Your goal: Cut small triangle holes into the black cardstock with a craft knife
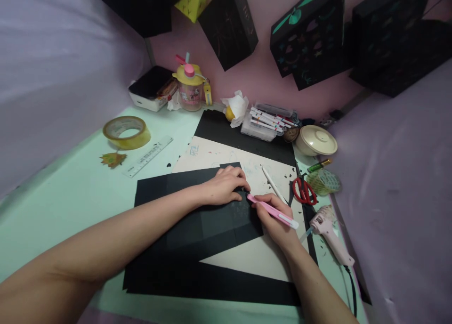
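Black card (219, 225) lies across a white, marked sheet (278, 260) on the desk. My left hand (228, 185) rests on the card near its upper right corner, fingers bent lightly and thumb apart, pressing on it and holding nothing. In my right hand (277, 218) is a slim pink craft knife (271, 210), gripped like a pen. Its front end meets the card just beside my left fingertips; the blade itself is too small to make out. A white pen (273, 182) lies just beyond my right hand.
Red-handled scissors (304, 191), a glue gun (330, 234) with a cord and a lidded bowl (316, 141) stand at the right. To the left lie a tape roll (141, 138), a ruler (150, 157) and a leaf (113, 159). Behind are markers (270, 120) and a cup (190, 91); black boxes (229, 27) hang above.
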`<state>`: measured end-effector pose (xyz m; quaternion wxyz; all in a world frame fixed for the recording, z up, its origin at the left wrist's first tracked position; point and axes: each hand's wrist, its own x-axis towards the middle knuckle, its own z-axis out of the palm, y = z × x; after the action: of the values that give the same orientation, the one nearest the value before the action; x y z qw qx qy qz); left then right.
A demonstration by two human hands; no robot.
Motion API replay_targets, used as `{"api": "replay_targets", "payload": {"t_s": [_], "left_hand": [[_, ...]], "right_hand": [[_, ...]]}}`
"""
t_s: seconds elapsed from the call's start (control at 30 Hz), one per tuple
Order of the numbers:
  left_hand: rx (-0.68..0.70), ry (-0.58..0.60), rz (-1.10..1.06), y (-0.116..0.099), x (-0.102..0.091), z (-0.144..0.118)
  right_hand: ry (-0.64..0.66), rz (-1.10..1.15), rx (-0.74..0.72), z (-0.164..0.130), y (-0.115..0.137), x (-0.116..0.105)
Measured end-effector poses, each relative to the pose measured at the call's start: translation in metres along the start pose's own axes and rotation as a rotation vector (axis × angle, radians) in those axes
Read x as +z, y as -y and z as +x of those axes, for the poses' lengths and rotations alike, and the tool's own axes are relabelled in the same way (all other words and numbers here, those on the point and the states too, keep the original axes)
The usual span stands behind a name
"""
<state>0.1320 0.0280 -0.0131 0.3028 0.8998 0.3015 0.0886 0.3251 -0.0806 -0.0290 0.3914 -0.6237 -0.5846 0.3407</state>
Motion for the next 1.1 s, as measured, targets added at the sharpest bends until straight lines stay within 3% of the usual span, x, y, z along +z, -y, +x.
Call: {"api": "replay_targets", "payload": {"t_s": [0.3,0.67,1.1], "left_hand": [[0.005,-0.059,0.022,-0.002,0.007,-0.001],[0.044,-0.143,0.111,0.000,0.015,0.001],[0.065,-0.148,0.141,-0.001,0.015,0.001]], "right_hand": [[0.027,-0.024,-0.096,0.000,-0.002,0.002],[-0.047,-0.042,-0.060,-0.001,0.000,0.001],[0.004,0.003,-0.009,0.000,0.001,0.002]]}}
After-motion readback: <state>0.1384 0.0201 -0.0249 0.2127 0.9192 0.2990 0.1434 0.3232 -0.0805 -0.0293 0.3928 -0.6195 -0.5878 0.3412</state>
